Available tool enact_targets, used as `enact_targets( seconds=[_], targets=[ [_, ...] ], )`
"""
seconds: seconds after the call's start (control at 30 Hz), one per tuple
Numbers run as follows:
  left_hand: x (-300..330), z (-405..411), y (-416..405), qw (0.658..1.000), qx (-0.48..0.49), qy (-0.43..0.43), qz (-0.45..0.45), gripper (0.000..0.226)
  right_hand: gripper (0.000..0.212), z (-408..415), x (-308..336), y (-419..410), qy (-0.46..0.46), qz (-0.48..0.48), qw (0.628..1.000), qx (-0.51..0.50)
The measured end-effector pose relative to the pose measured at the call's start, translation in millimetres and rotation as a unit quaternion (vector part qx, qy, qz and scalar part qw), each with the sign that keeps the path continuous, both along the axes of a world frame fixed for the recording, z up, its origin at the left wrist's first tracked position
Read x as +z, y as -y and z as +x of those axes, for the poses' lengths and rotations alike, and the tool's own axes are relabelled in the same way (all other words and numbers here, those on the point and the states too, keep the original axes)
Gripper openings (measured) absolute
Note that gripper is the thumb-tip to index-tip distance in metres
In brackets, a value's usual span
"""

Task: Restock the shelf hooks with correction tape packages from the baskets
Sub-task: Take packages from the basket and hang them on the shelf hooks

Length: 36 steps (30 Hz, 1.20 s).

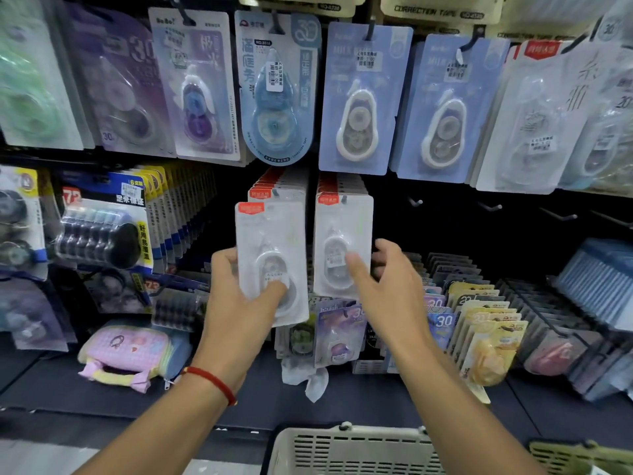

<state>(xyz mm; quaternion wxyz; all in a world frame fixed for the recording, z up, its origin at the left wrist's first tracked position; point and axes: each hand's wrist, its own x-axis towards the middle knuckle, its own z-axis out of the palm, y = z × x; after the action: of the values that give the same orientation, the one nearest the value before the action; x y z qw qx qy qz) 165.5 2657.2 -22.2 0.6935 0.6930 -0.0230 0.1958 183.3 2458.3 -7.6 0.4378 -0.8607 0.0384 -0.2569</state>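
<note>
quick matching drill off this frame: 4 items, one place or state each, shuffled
Items:
1. left hand
2. right hand
3. pink pouch
4. beige basket

Places or states:
A. lying on the lower shelf at left
B. at the bottom edge, under the arms
C. grip on a loose white package
D. touching the front hung package on its hook

Pairs: 1-C, 2-D, 3-A, 4-B
</note>
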Motion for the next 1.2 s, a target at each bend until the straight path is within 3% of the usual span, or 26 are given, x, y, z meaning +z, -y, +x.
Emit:
enact_targets(
  seconds=[0.07,0.2,0.27,0.5,0.8,0.93,1.03,1.13,1.2],
  targets=[
    [-1.5,-0.6,2.5,0.999,-0.032,-0.021,-0.009,0.049,0.046,-1.2,-4.2,-0.8,-0.005,-0.029,1.000,0.007],
    [0.0,0.2,8.0,0.994,-0.103,-0.043,-0.014,0.057,0.023,-3.0,-3.7,-2.9,-0.066,0.128,0.964,0.226],
    [2.2,-0.5,10.5,0.990,-0.132,-0.044,-0.003,0.061,0.021,-4.2,-5.2,-4.1,-0.068,0.158,0.948,0.267],
    [6.9,-5.9,19.2,0.986,-0.153,-0.051,0.034,0.077,0.021,-2.4,-1.8,-0.6,0.031,0.247,0.954,0.164],
    [6.4,-5.4,24.3,0.985,-0.170,-0.020,0.033,0.066,0.018,-5.7,2.1,-0.6,0.106,0.222,0.962,0.115],
    [5.0,-0.8,21.0,0.975,-0.172,-0.024,0.141,0.069,0.033,-0.8,0.6,3.8,0.093,0.146,0.982,0.071],
    [-0.8,7.5,12.7,0.956,-0.070,0.020,0.285,0.063,0.051,3.1,-10.1,9.7,0.078,-0.049,0.996,0.002],
    [-3.6,18.8,3.1,0.926,0.014,0.079,0.368,0.060,0.043,0.2,-20.1,7.4,0.174,-0.243,0.954,0.027],
    [-6.8,26.7,0.5,0.909,0.025,0.080,0.408,0.062,0.045,3.7,-26.9,5.6,0.154,-0.341,0.925,0.070]
  ],
)
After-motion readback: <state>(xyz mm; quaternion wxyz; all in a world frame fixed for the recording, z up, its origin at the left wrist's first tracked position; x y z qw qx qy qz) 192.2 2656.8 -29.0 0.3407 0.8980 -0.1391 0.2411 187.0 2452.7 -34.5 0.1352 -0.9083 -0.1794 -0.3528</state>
